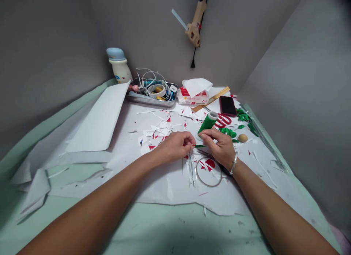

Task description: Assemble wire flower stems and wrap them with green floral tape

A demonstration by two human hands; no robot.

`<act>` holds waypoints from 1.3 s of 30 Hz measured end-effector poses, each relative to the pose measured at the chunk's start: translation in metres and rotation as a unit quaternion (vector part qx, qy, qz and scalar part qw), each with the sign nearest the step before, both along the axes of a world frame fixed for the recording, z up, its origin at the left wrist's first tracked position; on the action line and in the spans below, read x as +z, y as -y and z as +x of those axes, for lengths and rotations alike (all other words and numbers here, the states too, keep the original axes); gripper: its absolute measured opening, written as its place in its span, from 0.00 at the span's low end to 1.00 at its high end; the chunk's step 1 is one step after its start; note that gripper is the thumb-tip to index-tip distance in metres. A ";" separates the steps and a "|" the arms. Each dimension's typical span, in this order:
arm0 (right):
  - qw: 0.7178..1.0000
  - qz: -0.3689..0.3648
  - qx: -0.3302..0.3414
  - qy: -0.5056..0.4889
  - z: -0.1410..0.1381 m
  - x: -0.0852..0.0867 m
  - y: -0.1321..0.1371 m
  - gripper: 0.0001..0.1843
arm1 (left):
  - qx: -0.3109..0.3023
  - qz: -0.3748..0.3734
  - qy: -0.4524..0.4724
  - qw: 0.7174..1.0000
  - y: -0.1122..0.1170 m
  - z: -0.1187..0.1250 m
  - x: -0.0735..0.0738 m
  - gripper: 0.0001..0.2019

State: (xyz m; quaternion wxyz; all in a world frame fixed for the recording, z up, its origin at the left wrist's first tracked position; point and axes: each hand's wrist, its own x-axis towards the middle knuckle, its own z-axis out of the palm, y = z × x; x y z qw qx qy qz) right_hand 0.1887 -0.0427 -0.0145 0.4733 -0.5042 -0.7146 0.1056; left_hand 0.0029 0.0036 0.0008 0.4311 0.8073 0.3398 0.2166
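Over the middle of the white paper, my left hand point(178, 147) is closed in a pinch at one end of a slim green leaf-like piece point(199, 146), which points toward my right hand point(221, 147). My right hand's thumb and fingers are pinched together just in front of the spool of green thread point(207, 122); what they hold is too fine to make out. Below the hands lie several thin wires point(191, 171), a round hoop point(208, 185) and red scraps point(210, 164). Dark scissors point(210, 155) are partly hidden under my right hand.
Behind stand a metal tray point(152, 100) of tape and cord, a tissue pack point(193, 97) and a phone point(227, 105). Red-handled scissors point(223, 120), green leaf shapes point(242, 115) and a tan ball point(242, 138) lie right. A glue gun point(195, 26) hangs on the wall.
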 end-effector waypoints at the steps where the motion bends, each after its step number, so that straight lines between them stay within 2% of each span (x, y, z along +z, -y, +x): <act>1: 1.000 0.004 0.002 0.001 -0.001 0.001 0.001 0.08 | 0.003 -0.001 -0.002 1.000 0.000 0.000 0.000 0.06; 6: 0.999 0.019 0.013 0.025 -0.003 0.002 0.003 0.08 | 0.022 -0.019 0.008 1.000 0.000 0.000 -0.001 0.10; 12: 0.999 0.016 0.024 0.030 -0.002 0.000 0.001 0.07 | -0.016 -0.017 0.004 1.000 0.002 0.000 0.002 0.04; 20: 0.997 -0.070 0.028 -0.002 0.002 -0.006 -0.006 0.09 | -0.048 -0.045 0.024 0.998 0.004 -0.001 0.008 0.04; 24: 0.994 -0.085 0.044 0.055 0.003 -0.008 -0.007 0.09 | 0.006 -0.025 0.055 0.998 0.002 -0.001 0.015 0.05; 28: 0.984 -0.034 0.077 0.154 -0.002 -0.006 -0.002 0.09 | 0.101 0.040 0.041 0.993 -0.001 -0.001 0.015 0.05; 30: 0.978 -0.009 0.089 0.187 -0.006 -0.002 0.002 0.08 | 0.124 0.079 0.012 0.989 -0.002 -0.002 0.012 0.06; 32: 0.978 0.018 0.080 0.193 -0.008 0.002 0.005 0.08 | 0.114 0.123 -0.025 0.985 -0.001 -0.002 0.008 0.07; 35: 0.984 0.036 0.056 0.163 -0.007 0.006 0.005 0.09 | 0.057 0.156 -0.062 0.984 0.002 -0.001 0.004 0.09; 39: 0.997 0.008 0.013 0.078 -0.001 0.001 -0.002 0.09 | -0.004 0.099 -0.033 0.995 0.004 -0.001 0.005 0.07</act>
